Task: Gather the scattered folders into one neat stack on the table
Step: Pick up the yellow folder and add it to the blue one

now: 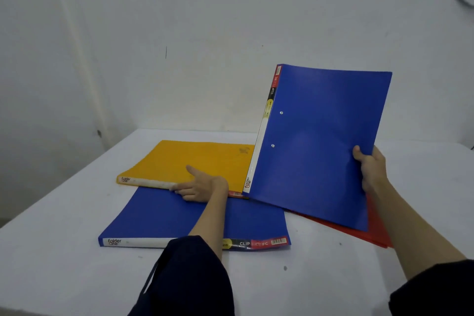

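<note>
Right hand point(372, 169) lifts blue folder point(315, 141); left hand point(198, 186) on yellow folder point(195, 161)

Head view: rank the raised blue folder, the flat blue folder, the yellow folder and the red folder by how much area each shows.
1. raised blue folder, nearer the camera
2. flat blue folder, partly behind a sleeve
3. yellow folder
4. red folder, mostly hidden

True sizes may match.
</note>
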